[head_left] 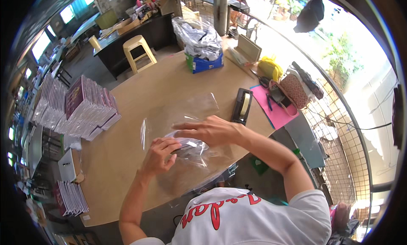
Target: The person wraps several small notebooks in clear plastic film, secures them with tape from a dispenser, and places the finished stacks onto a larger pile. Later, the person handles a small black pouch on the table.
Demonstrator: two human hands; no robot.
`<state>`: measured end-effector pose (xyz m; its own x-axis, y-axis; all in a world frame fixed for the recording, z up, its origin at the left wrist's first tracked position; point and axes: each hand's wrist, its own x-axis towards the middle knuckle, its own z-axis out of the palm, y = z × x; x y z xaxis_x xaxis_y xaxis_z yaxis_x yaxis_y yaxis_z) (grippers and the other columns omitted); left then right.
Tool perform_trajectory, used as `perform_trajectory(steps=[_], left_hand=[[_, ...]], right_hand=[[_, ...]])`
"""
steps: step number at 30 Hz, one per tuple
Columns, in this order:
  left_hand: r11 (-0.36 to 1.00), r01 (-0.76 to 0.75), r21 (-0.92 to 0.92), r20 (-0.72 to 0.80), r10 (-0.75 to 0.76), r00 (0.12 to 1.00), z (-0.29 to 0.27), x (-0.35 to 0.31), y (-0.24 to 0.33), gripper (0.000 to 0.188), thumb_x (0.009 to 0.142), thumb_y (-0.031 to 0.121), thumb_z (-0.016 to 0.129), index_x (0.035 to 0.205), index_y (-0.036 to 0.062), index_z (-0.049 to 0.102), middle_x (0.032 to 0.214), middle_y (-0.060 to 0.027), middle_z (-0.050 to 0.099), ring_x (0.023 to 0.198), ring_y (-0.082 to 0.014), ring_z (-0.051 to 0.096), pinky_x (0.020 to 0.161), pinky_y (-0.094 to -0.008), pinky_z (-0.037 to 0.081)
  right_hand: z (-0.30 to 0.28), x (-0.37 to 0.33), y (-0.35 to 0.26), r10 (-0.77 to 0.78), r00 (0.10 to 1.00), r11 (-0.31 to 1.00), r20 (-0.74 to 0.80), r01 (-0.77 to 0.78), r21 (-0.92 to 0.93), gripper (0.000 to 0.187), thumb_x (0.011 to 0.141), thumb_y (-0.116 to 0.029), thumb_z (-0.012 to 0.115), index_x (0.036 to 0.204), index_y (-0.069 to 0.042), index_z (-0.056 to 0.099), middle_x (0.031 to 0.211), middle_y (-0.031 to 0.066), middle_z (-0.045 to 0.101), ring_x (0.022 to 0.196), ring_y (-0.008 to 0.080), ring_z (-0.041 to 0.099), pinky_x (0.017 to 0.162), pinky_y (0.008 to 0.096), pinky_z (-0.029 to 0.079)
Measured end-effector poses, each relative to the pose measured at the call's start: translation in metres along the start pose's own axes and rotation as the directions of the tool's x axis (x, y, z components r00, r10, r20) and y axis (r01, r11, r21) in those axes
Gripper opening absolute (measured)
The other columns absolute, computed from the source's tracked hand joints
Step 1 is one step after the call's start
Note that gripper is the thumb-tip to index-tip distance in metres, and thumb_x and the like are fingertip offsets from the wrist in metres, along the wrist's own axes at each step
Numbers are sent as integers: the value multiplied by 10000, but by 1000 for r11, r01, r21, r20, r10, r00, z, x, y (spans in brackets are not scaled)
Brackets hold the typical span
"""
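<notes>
Closest is the person's white shirt (pixel 263 219), and past it both hands are over the tabletop (pixel 114 177). The left hand (pixel 160 157) has bent fingers near the edge of a flat, pale thing (pixel 185 142), with its thumb a bit apart; I cannot tell if it is pinching anything. The right hand (pixel 212 130) is spread out flat, with long, straight fingers reaching over the same spot, and its thumb is hard to see. The flat thing is mostly hidden under the hands, in the middle of a big clear plastic sheet (pixel 199 105). The sheet is loose and wrinkly, and its far part lies out past the hands, so I think this piece is only partly done: the plastic is not yet snug all round. A black tape holder (pixel 242 106) sits just past the right hand, and I see no tape in the fingers. Over to the left are tall piles of books (pixel 87 103), and some look shiny, so maybe those are done. Farther off are a pink sheet (pixel 280 116), a blue and green box (pixel 207 63) with a shiny bag (pixel 203 37) on it, and then a yellow stool (pixel 137 46)
</notes>
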<state>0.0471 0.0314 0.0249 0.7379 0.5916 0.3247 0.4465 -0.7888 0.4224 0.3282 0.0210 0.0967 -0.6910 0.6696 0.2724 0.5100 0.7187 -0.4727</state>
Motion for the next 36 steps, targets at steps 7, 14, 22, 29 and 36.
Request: perform_trajectory(steps=[7, 14, 22, 29, 36], left_hand=[[979, -153, 137, 295, 107, 949, -7, -3, -25, 688, 829, 585, 654, 1441, 311, 500, 1532, -116, 360, 1397, -305, 367, 1107, -528, 281], [968, -240, 67, 393, 195, 898, 2, 5, -49, 793, 759, 774, 573, 1474, 494, 374, 1604, -164, 220, 1470, -345, 239, 1164, -601, 149], [984, -177, 10, 104, 175, 979, 16, -13, -51, 804, 749, 777, 587, 1457, 429, 431, 1591, -186, 232, 1474, -392, 209, 1142, -677, 85], [932, -258, 256, 232, 200, 952, 29, -10, -55, 783, 801, 855, 389, 1403, 371, 524, 1606, -45, 294, 1509, -302, 172, 1142, -677, -4], [976, -174, 131, 240, 139, 961, 23, -2, -48, 730, 787, 834, 442, 1394, 435, 507, 1595, 4, 317, 1483, -275, 255, 1134, -713, 27]], right_hand=[[17, 46, 42, -185, 961, 982, 203, 177, 58, 188, 771, -98, 732, 929, -74, 632, 848, 102, 628, 790, 338, 654, 629, 439, 511], [38, 62, 39, -211, 976, 972, 60, 216, -89, 208, 619, -133, 817, 789, -143, 697, 1168, 60, 579, 1108, 318, 580, 829, 439, 516], [88, 50, 61, 186, 973, 981, -137, -176, 84, 1124, 515, -192, 927, 1475, -170, 342, 1595, 225, 135, 1475, 449, 158, 1157, 504, 310], [110, 49, 98, 725, 581, 680, -370, -517, 520, 1038, 701, -167, 866, 1535, -108, 250, 1471, 268, 360, 1359, 417, 390, 1072, 487, 409], [102, -144, 177, 945, -279, 22, -173, -472, 881, 252, 837, -204, 780, 926, 25, 722, 843, 99, 686, 753, 186, 616, 727, 328, 474]])
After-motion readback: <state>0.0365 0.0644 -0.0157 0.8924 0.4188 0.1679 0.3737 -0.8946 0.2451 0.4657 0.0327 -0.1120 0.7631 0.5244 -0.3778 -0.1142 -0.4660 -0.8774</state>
